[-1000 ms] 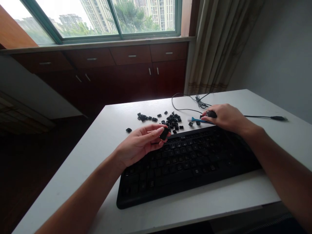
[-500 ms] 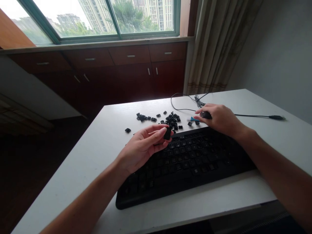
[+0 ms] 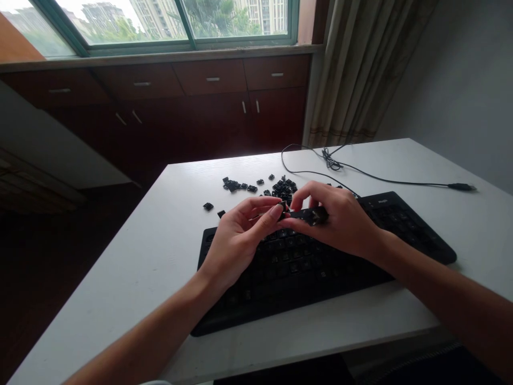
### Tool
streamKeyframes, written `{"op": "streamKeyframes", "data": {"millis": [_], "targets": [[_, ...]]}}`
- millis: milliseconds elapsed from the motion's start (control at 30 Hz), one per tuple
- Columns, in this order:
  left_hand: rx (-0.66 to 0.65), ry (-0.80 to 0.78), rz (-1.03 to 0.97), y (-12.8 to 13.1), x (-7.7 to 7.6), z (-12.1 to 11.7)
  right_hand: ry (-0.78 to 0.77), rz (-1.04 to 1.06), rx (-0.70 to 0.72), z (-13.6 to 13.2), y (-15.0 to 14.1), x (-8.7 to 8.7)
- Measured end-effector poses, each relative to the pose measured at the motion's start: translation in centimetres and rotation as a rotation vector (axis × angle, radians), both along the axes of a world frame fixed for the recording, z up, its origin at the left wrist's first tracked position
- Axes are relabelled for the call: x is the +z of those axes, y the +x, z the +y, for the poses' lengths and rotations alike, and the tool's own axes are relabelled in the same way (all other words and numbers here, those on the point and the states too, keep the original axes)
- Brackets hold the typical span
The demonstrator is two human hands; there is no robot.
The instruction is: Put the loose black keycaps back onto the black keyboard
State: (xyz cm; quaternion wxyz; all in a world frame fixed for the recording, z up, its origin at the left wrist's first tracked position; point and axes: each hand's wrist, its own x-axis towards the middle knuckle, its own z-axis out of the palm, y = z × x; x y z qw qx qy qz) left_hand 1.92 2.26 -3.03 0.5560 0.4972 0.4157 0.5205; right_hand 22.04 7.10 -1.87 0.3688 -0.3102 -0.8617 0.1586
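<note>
Right hand (image 3: 340, 222) has come across from the table's far side to meet the left hand (image 3: 240, 238) above the keyboard (image 3: 401, 224); both pinch a black keycap piece (image 3: 306, 215). Risk: loose pinch drops it among the keys

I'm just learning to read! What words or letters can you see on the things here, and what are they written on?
Logo on the keyboard's top edge: a short pale word, too blurred to read.
Key legends on the keyboard: faint marks, too small to read.
Loose keycaps on the table: no letters legible.
Dark piece between the left hand and right hand: no text visible.
</note>
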Motion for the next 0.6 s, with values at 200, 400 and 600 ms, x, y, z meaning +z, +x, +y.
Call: {"op": "streamKeyframes", "data": {"millis": [200,400,600], "targets": [[0.03,0.032,0.016,0.2,-0.1,0.0,0.068,-0.051,0.007,-0.3,-0.3,-0.6],[0.051,0.025,-0.065,0.1,0.3,0.1,0.031,0.024,0.055,0.0,-0.2,0.1],[0.016,-0.089,-0.149,-0.9,0.8,0.6,0.038,0.002,-0.124,1.8,1.6,0.7]]}}
